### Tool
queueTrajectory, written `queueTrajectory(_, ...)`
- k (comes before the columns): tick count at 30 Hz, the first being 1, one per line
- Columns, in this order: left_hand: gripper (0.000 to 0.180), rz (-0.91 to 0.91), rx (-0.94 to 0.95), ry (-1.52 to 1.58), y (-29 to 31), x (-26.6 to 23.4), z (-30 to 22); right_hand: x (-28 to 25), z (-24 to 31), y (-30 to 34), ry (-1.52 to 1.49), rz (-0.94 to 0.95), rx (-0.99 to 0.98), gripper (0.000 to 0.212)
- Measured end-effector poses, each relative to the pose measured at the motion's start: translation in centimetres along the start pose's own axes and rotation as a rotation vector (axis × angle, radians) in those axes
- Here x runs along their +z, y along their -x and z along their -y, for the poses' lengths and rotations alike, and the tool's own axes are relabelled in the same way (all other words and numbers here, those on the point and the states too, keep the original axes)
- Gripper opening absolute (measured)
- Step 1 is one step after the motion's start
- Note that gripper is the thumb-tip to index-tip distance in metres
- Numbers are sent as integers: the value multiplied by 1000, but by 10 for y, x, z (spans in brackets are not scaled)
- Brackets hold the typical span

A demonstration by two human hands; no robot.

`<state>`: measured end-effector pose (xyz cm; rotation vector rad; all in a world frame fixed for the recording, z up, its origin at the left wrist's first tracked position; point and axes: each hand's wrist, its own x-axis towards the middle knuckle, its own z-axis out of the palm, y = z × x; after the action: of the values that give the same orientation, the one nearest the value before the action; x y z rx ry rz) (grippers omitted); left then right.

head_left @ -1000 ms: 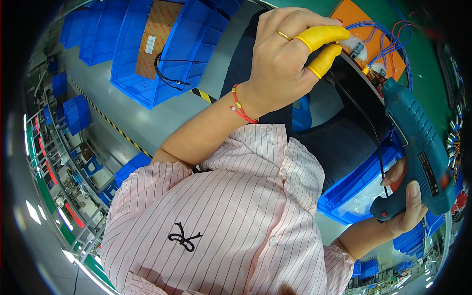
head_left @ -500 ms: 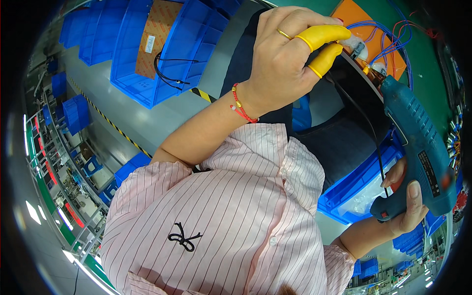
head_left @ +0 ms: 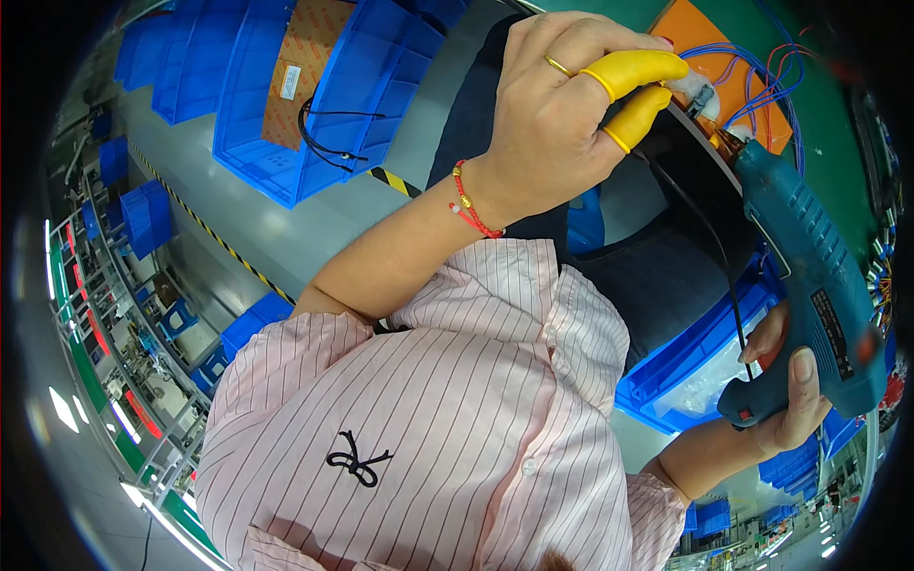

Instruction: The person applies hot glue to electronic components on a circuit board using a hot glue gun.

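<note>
My left hand [head_left: 547, 119], with yellow finger cots [head_left: 633, 74] on thumb and forefinger, is closed in a pinch at the bench edge. Whitish translucent material and a small greyish part [head_left: 703, 98] show just past its fingertips; what exactly it grips is hidden. In my right hand [head_left: 795, 409] is a teal hot glue gun [head_left: 809, 247], its nozzle pointing up toward that small part. A thin black cable [head_left: 709, 228] runs from beneath my left hand down to behind the glue gun's handle.
On the green bench top [head_left: 838, 133] lies an orange pad [head_left: 687, 29] with blue wires [head_left: 783, 92] and red wires across it. A blue bin [head_left: 657, 381] holding clear bags stands below the bench. Leftward, another blue bin [head_left: 257, 171] holds cardboard and black cables.
My left hand has shifted slightly to the right. The glue gun's nozzle end has tilted a little up and left, nearer to the small part.
</note>
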<state>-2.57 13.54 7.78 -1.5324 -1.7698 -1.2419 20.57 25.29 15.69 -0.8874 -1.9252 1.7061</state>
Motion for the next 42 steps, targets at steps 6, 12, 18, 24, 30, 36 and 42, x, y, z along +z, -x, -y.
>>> queueTrajectory(6,27,-25,-192,58,30,11,9,-2,1,0,16,10,15,59)
queueTrajectory(12,39,32,-220,-13,33,8,10,-12,-5,5,70,-109,46,60)
queueTrajectory(18,41,30,-217,-9,32,7,9,-11,-4,3,129,-102,3,60)
queueTrajectory(24,41,23,-215,1,32,8,9,-6,-1,1,-8,-15,59,61)
queueTrajectory(30,39,25,-219,-1,31,6,11,-7,-7,-1,99,-131,-28,60)
queueTrajectory(36,38,30,-223,-1,31,7,10,0,-1,-2,-20,-39,29,62)
queueTrajectory(42,38,33,-222,-4,32,7,11,-1,-1,-2,-44,-16,24,61)
